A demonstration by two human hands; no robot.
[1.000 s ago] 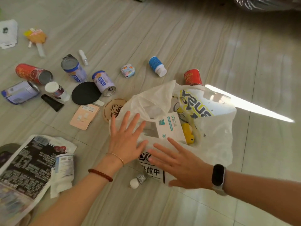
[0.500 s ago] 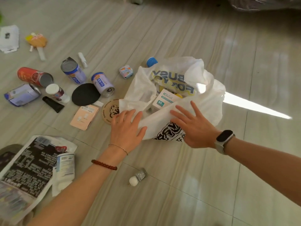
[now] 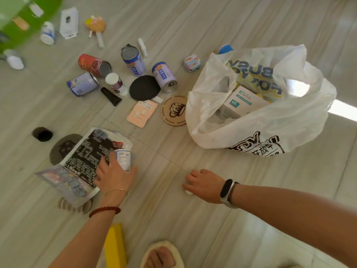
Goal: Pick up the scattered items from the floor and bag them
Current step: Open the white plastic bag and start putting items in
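Bag (image 3: pixel 270 120) — "BUSY", box (image 3: pixel 241 102) "60"

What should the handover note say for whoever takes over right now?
Left hand: gripping the white tube lying on the magazine.
Right hand: fingers curled down at the floor over a small white item, grip unclear.
Bag: open on the floor, white box inside.
Left: cans, black disc, cork coaster, pink packet, bottles, magazine.
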